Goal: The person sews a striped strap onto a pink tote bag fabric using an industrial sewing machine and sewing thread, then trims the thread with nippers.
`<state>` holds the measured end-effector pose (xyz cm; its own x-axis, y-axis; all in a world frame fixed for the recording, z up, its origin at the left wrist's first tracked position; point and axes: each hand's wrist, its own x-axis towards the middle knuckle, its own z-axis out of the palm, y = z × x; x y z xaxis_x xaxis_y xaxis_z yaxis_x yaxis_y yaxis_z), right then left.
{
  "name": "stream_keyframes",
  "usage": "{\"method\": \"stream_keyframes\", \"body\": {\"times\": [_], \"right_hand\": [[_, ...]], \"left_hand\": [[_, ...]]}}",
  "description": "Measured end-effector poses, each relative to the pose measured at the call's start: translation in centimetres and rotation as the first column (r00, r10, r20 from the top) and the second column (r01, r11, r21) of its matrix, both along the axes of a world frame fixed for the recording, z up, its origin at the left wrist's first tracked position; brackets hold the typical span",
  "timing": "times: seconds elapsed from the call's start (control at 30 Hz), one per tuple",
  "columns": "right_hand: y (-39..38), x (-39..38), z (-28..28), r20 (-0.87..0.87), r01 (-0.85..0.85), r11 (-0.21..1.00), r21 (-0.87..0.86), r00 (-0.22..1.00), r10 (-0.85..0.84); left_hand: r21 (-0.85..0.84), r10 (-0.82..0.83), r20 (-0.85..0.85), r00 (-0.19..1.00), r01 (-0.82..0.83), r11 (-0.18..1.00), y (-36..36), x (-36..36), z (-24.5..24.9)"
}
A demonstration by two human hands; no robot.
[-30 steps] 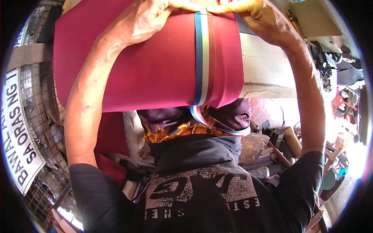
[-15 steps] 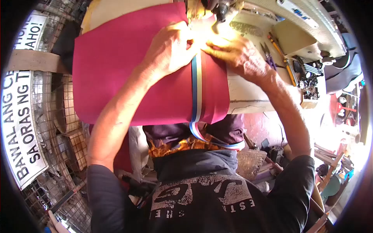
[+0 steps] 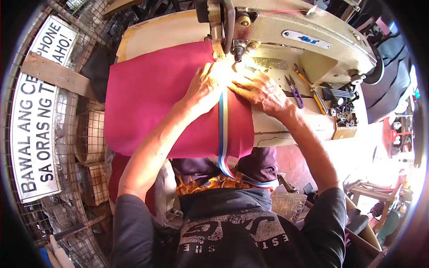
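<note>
A magenta-red sheet of material (image 3: 161, 102) lies under the head of a sewing machine (image 3: 268, 27). Along it, near its right side, runs a striped ribbon (image 3: 225, 120) in blue, white and red, which hangs off the front edge onto the lap. My left hand (image 3: 203, 90) rests on the sheet just left of the ribbon, fingers stretched toward the needle area. On the ribbon's right, my right hand (image 3: 263, 93) lies flat with its fingers extended. Both hands press down close to the ribbon; lamp glare washes out the fingertips and the stitching point.
Purple-handled snips (image 3: 296, 92) and an orange-handled tool (image 3: 317, 99) lie on the machine bed, right of my right hand. Beyond them, a small box (image 3: 345, 127) holds bobbins and metal parts. A wire mesh with a lettered sign (image 3: 39, 120) stands at left.
The camera view has shifted, so more of the machine head shows and everything sits lower. My hands stay beside the ribbon near the needle; the left fingers look more stretched out.
</note>
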<state>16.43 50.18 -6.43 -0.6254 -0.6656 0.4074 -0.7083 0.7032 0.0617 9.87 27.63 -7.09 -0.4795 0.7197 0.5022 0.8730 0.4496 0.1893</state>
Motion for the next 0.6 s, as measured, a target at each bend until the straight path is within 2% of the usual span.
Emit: {"method": "stream_keyframes", "body": {"times": [0.07,0.1,0.13,0.2,0.23,0.3,0.33,0.37,0.4,0.43,0.5,0.53,0.6], "right_hand": [[0.0,0.2,0.2,-0.009,0.020,1.000,-0.010,1.000,-0.020],[-0.1,0.3,0.3,-0.058,0.014,0.992,-0.125,0.998,-0.021],[-0.3,0.7,0.4,0.082,0.113,0.947,-0.301,0.992,-0.092],[-1.2,2.0,0.5,0.377,0.344,0.745,-0.571,0.916,-0.135],[-1.8,3.2,3.0,0.618,0.518,0.655,-0.550,0.780,-0.098],[-2.3,4.4,3.5,0.676,0.486,0.504,-0.714,0.667,0.313],[-2.8,5.0,4.1,0.636,0.487,0.408,-0.772,0.580,0.510],[-3.1,5.7,5.2,0.612,0.496,0.379,-0.782,0.491,0.620],[-3.4,5.9,4.7,0.520,0.527,0.287,-0.800,0.372,0.769],[-3.6,6.1,5.1,0.434,0.506,0.257,-0.823,0.269,0.860],[-4.6,6.9,6.7,0.230,0.478,0.167,-0.862,0.075,0.970],[-5.2,7.7,6.8,0.209,0.512,0.131,-0.849,0.096,0.973],[-5.8,8.1,7.5,0.072,0.459,0.097,-0.883,-0.071,0.995]], "left_hand": [[-0.080,-0.036,0.042,0.998,0.039,0.996,-0.3,-0.2,0.0],[-0.107,-0.057,0.030,0.998,0.060,0.992,-0.4,-0.2,0.5],[-0.133,-0.078,0.016,0.997,0.080,0.988,-0.6,-0.3,0.9],[0.042,-0.110,0.158,0.981,0.105,0.994,-1.2,0.9,2.9],[0.128,-0.136,0.229,0.964,0.109,0.986,-1.6,2.1,4.5],[0.128,-0.212,0.192,0.958,0.189,0.973,-2.7,4.4,8.1],[0.127,-0.249,0.175,0.953,0.229,0.965,-3.1,5.4,9.7],[0.127,-0.292,0.096,0.951,0.279,0.952,-3.3,6.1,10.8],[0.126,-0.332,0.018,0.943,0.327,0.937,-3.4,6.9,11.8],[0.098,-0.363,-0.055,0.930,0.366,0.925,-3.6,7.6,13.0],[0.097,-0.375,-0.142,0.916,0.390,0.916,-4.1,9.1,14.5],[0.097,-0.378,-0.183,0.907,0.399,0.912,-4.3,9.7,15.2],[0.106,-0.417,-0.245,0.875,0.452,0.886,-4.5,10.4,15.9]]}}
